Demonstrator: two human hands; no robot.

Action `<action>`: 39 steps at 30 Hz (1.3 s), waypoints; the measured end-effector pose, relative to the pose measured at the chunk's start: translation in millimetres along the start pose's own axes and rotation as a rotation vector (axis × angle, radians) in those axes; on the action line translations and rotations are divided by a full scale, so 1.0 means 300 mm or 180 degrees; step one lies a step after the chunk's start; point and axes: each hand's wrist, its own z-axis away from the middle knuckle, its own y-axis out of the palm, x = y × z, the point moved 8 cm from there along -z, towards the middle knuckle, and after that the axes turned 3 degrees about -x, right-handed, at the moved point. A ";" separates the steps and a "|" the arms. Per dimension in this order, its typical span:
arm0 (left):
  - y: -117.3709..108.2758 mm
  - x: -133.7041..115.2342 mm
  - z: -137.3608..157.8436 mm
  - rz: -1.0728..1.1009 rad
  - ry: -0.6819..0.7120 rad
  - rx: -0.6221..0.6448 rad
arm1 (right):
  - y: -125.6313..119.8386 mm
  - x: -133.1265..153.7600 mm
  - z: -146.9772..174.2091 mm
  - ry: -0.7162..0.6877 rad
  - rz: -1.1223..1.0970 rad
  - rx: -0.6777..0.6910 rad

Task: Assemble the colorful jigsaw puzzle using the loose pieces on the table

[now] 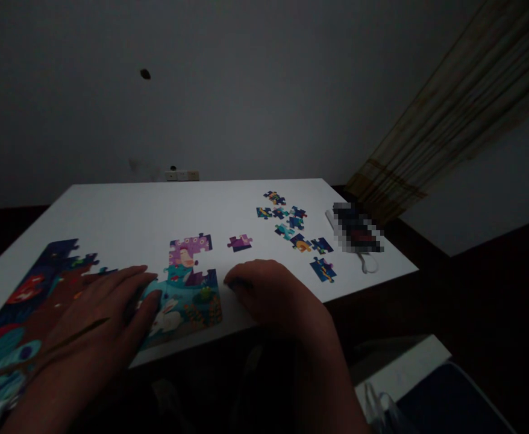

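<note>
My left hand (97, 313) lies over the puzzle with its fingers stretched out, hiding part of it. To its left shows a dark blue and brown puzzle section (34, 301). By its fingertips is the joined section with a white rabbit (178, 307), which has a notch in its right side. My right hand (269, 295) is curled on the table just right of that section. Its fingers are pressed together, and whatever they hold, if anything, is hidden in shadow. A loose purple puzzle piece (240, 243) lies beyond my right hand.
Several loose puzzle pieces (287, 220) are scattered on the right of the white table (124, 211). A pixelated flat object (357, 229) with a strap lies near the right edge. Behind stand a wall with sockets (182, 175) and a curtain (409, 132). Another pale surface (413, 367) is at lower right.
</note>
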 end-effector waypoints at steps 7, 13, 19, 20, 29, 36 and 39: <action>0.018 0.027 0.017 -0.0127 0.0148 -0.0029 | -0.069 -0.082 -0.039 0.0221 0.0304 -0.0684; 0.007 0.014 0.002 0.0023 0.0048 0.0015 | -0.204 -0.313 0.061 0.1166 0.1072 -0.1731; -0.009 -0.006 -0.014 0.0091 -0.0081 0.0006 | -0.214 -0.437 0.121 0.1372 0.1255 -0.1879; -0.010 -0.006 -0.012 0.0095 -0.0103 0.0003 | -0.214 -0.440 0.121 0.1356 0.1254 -0.1899; -0.042 -0.039 0.009 0.0402 -0.0083 -0.0190 | -0.205 -0.451 0.095 0.0999 0.1016 -0.1787; -0.077 -0.118 0.031 0.0363 0.0411 -0.0277 | -0.191 -0.512 0.111 0.1108 0.1481 -0.1663; -0.061 -0.153 0.048 0.0029 0.0624 0.0010 | -0.184 -0.520 0.102 0.0932 0.1394 -0.1635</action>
